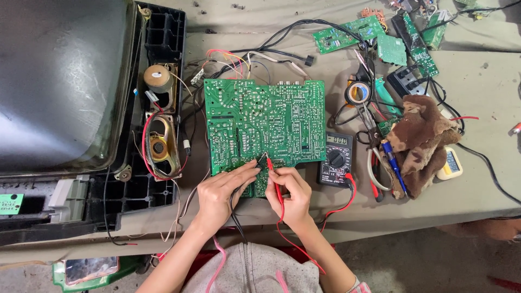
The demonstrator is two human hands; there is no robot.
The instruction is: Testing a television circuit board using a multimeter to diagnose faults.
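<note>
A large green circuit board (266,127) lies solder side up in the middle of the bench. My left hand (220,192) rests on its near edge and pinches a black test probe (259,161) against the board. My right hand (290,192) holds a red test probe (269,165), tip touching the board close to the black one. Red and black leads run from the probes to a black multimeter (335,158) lying just right of the board.
An opened tube television (59,87) with its speaker (159,146) fills the left. Smaller green boards (347,33), a tape roll (356,93), pliers (373,163), a brown rag (420,138), a screwdriver (392,163) and loose cables crowd the right.
</note>
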